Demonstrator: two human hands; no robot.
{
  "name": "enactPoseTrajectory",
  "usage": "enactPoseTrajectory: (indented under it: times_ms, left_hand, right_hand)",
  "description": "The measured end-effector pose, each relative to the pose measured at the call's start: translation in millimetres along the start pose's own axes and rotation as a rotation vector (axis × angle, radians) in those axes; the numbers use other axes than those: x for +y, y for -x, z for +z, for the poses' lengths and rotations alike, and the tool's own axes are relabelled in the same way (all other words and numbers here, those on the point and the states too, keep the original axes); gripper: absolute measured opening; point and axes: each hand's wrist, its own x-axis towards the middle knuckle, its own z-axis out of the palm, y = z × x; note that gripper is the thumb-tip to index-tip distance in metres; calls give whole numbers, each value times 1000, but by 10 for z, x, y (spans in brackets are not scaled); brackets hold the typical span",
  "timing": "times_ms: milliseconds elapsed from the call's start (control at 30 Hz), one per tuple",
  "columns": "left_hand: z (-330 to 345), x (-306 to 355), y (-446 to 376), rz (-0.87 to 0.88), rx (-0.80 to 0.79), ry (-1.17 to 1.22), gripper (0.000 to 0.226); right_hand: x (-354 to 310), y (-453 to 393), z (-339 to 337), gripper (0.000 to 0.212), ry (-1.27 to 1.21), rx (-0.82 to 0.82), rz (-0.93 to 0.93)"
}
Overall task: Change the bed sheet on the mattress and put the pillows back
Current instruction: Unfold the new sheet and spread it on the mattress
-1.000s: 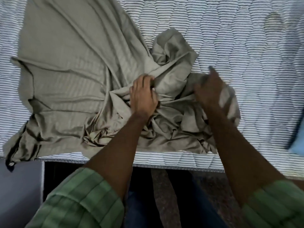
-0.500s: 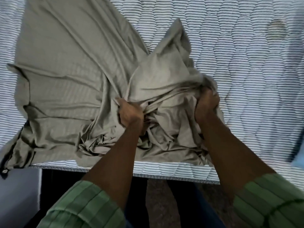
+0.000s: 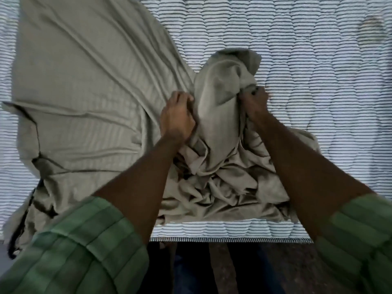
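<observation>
I am gripping the bunched olive sheet (image 3: pixel 214 115) at frame centre with my left hand (image 3: pixel 177 117) and right hand (image 3: pixel 255 100), leaving most of the striped mattress (image 3: pixel 307 71) uncovered and no pillows showing yet.

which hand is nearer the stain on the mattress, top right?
Right. The right hand grips the sheet left of and below the stain; the left hand is farther left.

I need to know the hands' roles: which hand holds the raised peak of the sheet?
The right hand: it grips the lifted fold of the grey-green bed sheet; the left hand holds fabric lower, beside that fold.
</observation>
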Motion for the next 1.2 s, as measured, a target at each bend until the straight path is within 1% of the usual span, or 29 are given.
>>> enactPoseTrajectory:
  times_ms: [67, 100, 133, 167, 200, 267, 300, 333, 367, 400, 467, 500, 567, 600, 667, 700, 767, 800, 833, 900, 933, 967, 1000, 1033, 1067, 1100, 1167, 1200]
  left_hand:
    - [-90, -53, -342, 63, -90, -34, 58]
    - [-136, -70, -518, 81, -147, -53, 71]
    - [-158, -100, -672, 99, -203, -81, 83]
    - [-151, -158, -824, 121, -266, -107, 89]
    - [-138, -226, -940, 158, -332, -135, 86]
    - [-125, -378, -1071, 226, -439, -196, 60]
    - [-137, -446, -1099, 244, -450, -229, 49]
    - [-150, -511, -1095, 238, -421, -254, 42]
    - [-158, -577, -1072, 208, -351, -255, 38]
    - [-167, -631, -1028, 161, -257, -213, 35]
    - [-187, -759, -945, 30, -87, -33, 32]
    - [-190, -822, -921, -43, -26, 49, 32]
    - [-195, -920, -909, -172, 35, 132, 32]
    - [-211, -955, -911, -200, 53, 132, 32]
    - [-272, -1010, -897, -180, 108, 132, 33]
    - [-321, -1048, -889, -161, 150, 143, 33]
    - [-445, -1160, -883, -188, 263, 167, 32]
    - [-513, -1221, -887, -232, 323, 174, 32]
    - [-569, -1281, -898, -262, 376, 172, 35]
    - [-639, -1358, -909, -232, 404, 130, 45]
    - [-656, -1371, -895, -193, 377, 83, 52]
    - [-652, -1366, -876, -148, 331, 21, 59]
    - [-631, -1342, -842, -108, 269, -48, 64]
    - [-610, -1290, -802, -81, 200, -118, 65]
    - [-580, -1223, -758, -67, 137, -186, 62]
    - [-541, -1139, -719, -60, 92, -250, 58]
    - [-481, -934, -677, -46, 53, -341, 50]
    - [-451, -833, -675, -43, 40, -364, 49]
  right_hand:
    - [-72, 24, 177, 62, -168, -207, 122]
    - [-144, 79, 245, 65, -180, -318, 147]
    - [-175, 131, 294, 65, -116, -421, 170]
    - [-149, 169, 356, 64, 1, -530, 172]
    - [-146, 262, 394, 58, 180, -651, 145]
    - [-77, 433, 513, 36, 636, -883, 4]
    - [-1, 484, 570, 25, 774, -944, -72]
    - [45, 544, 611, 20, 850, -971, -122]
    - [59, 586, 637, 20, 833, -955, -171]
    - [80, 581, 634, 23, 775, -871, -250]
    - [118, 500, 642, 32, 573, -620, -559]
    - [130, 467, 636, 35, 491, -515, -625]
    - [41, 494, 583, 46, 386, -417, -525]
    - [-2, 493, 580, 45, 334, -380, -463]
    - [-38, 392, 533, 33, 151, -314, -370]
    - [-62, 278, 497, 35, 75, -217, -343]
    - [-150, 51, 338, 41, -12, 63, -230]
    - [-153, -79, 227, 44, -92, 197, -108]
    - [-166, -151, 112, 48, -176, 342, -36]
    - [-150, -282, -136, 52, -201, 682, -72]
    - [-138, -337, -220, 52, -116, 800, -117]
    - [-179, -341, -275, 55, 62, 852, -110]
    - [-215, -335, -285, 59, 296, 830, -97]
    - [-246, -291, -266, 61, 501, 750, -122]
    - [-250, -242, -242, 64, 648, 666, -208]
    - [-289, -142, -210, 66, 737, 609, -333]
    - [-319, -58, -45, 69, 804, 515, -628]
    - [-377, -8, 91, 72, 825, 429, -761]
